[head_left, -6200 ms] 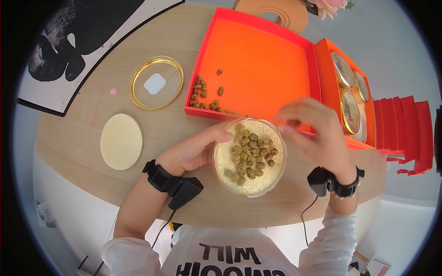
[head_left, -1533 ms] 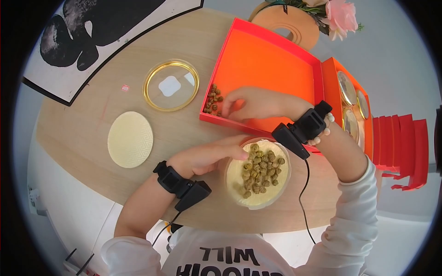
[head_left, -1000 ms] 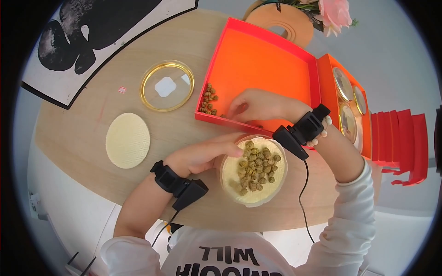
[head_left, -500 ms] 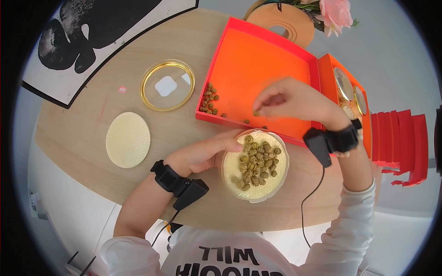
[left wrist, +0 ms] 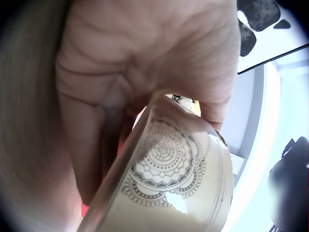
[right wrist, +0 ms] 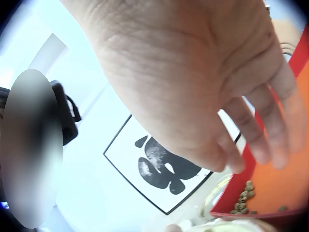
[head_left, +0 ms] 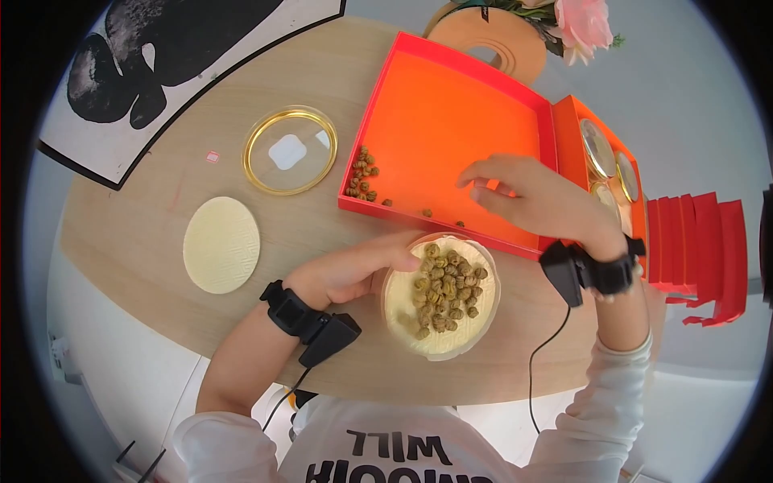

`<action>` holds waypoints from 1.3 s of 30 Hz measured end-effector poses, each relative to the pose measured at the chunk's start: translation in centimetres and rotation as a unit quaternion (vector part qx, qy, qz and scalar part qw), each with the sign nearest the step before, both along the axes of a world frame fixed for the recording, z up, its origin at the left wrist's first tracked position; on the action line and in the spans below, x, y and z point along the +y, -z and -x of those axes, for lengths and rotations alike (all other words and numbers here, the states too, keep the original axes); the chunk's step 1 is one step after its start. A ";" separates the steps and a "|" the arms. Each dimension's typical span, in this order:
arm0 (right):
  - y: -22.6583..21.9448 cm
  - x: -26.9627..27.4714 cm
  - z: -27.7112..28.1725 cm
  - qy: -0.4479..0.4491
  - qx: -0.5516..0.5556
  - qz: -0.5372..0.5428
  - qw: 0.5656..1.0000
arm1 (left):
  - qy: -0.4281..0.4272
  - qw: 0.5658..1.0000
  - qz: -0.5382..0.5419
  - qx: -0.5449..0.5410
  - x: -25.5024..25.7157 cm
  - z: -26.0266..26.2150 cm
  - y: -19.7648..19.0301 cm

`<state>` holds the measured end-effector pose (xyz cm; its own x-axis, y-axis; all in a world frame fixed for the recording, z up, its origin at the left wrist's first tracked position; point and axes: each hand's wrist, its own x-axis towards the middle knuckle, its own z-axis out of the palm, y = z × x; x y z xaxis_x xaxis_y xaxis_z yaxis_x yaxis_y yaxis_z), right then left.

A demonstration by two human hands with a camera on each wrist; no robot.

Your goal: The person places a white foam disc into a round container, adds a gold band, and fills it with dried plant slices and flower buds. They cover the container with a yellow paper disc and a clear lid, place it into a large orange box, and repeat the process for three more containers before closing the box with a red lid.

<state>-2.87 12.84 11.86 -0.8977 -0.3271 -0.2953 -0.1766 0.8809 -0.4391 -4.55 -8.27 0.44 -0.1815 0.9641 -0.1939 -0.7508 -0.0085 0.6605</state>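
My left hand grips a round clear plastic container by its left side, thumb over the rim and fingers beneath or behind it. In the left wrist view the container's wall shows a printed mandala pattern. A pale yellow embossed pad lies inside, with many small olive-brown coiled dried balls heaped on it. My right hand hovers over the red box lid-like tray, fingers loosely spread and nothing seen between them. More dried balls lie in the tray's near left corner, with several strung along its near edge.
A clear gold-rimmed lid and a pale yellow disc lie on the wooden table. At the right an orange box holds gold-topped tins. Red folded pieces stand beyond it; pink flowers are at the back.
My right hand reached into the tray, rose with a dried ball pinched, and now shows nothing between its fingers. Compared with the oldest frame, more balls sit in the container. The left hand keeps its grip.
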 end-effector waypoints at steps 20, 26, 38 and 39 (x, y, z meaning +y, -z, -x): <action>5.5 -6.6 5.6 -0.032 -0.145 0.014 0.989 | -0.043 0.997 0.048 -0.053 0.0 -0.1 1.6; 4.6 -6.5 5.9 -0.047 -0.203 0.025 0.978 | -0.048 0.996 0.044 -0.055 0.1 -0.2 1.3; 4.1 -4.0 5.1 -0.005 -0.230 0.053 0.972 | -0.015 1.000 0.007 -0.014 0.0 0.0 -0.4; 4.2 -3.8 5.1 -0.011 -0.226 0.055 0.972 | -0.016 1.000 0.003 -0.013 0.0 0.0 -0.4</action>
<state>-7.95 9.06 7.69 -0.6767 -0.3959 -0.6208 0.0391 0.8227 -0.5672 -4.52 -8.23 0.83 -0.2066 0.9566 -0.2056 -0.7676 -0.0281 0.6403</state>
